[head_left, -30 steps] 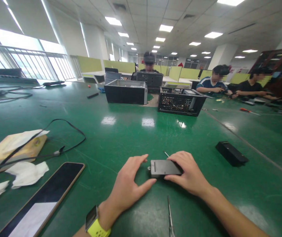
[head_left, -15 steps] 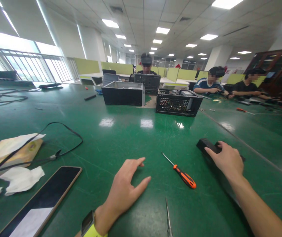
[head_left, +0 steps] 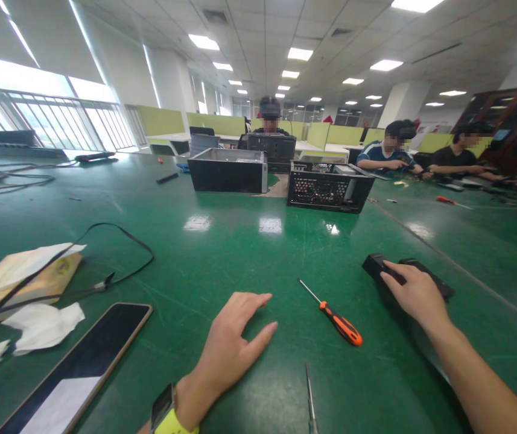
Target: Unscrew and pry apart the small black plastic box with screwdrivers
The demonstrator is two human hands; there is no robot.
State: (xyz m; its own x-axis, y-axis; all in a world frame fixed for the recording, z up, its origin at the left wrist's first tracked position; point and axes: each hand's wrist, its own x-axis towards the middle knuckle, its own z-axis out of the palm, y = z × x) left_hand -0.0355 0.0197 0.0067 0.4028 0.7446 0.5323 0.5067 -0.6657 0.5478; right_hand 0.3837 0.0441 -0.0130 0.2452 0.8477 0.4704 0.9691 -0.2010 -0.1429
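Observation:
My left hand (head_left: 235, 337) rests on the green table (head_left: 222, 259), with thumb and fingers apart and nothing in them. To its right lies an orange and black screwdriver (head_left: 341, 323), its shaft pointing away to the left. My right hand (head_left: 416, 295) grips a long black panel-like part (head_left: 374, 265) near its far end. The forearm hides some of that part. Beyond the hand, a second flat black piece (head_left: 430, 278) lies to the right. Near the bottom edge, another thin metal shaft (head_left: 309, 392) shows, its handle out of view.
A phone (head_left: 81, 355), crumpled tissue (head_left: 43, 325), tissue pack (head_left: 27, 277) and black cable (head_left: 138, 241) lie left. Two computer cases, one black-sided (head_left: 228, 173) and one perforated (head_left: 326, 190), stand farther back. Three people (head_left: 387, 154) sit across the table.
My right fingers have shifted left over the long black part, uncovering more of the second black piece. My left hand has hardly moved. The view has shifted slightly.

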